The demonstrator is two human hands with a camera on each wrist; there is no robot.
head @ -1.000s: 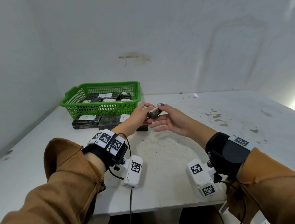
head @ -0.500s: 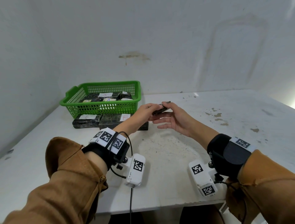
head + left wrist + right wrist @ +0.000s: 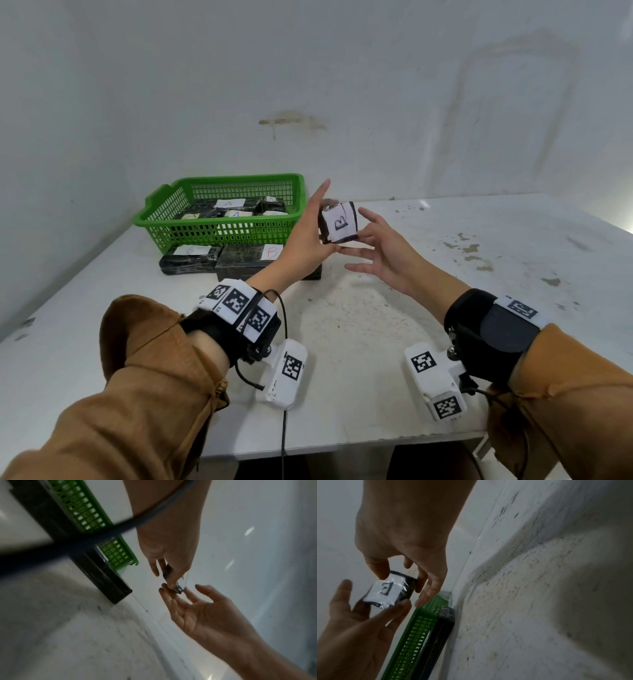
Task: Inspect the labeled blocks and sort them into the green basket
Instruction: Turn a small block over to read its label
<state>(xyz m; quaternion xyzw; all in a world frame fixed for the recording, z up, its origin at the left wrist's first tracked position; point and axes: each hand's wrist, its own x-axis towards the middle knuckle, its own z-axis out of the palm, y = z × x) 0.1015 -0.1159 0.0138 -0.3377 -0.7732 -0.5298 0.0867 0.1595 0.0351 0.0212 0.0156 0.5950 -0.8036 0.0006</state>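
A small dark block with a white label marked B (image 3: 339, 223) is held up above the table, label facing me. My left hand (image 3: 308, 236) pinches it between thumb and fingers, index finger pointing up. My right hand (image 3: 376, 250) is spread to its right, with straight fingertips (image 3: 346, 250) touching the block's lower edge and the thumb apart. The label (image 3: 385, 589) also shows in the right wrist view. In the left wrist view the block (image 3: 177, 587) is mostly hidden by my fingers. The green basket (image 3: 222, 233) stands at the back left with several labelled blocks inside.
Two long dark blocks lie in front of the basket: one with a white label (image 3: 188, 262), one with a red B label (image 3: 246, 265). The white table (image 3: 445, 246) is stained and meets the wall behind. Its front edge runs below my wrists.
The block has been lifted and turned from edge-on so its B label faces me. Both hands rose with it, and the right hand's fingers spread wider.
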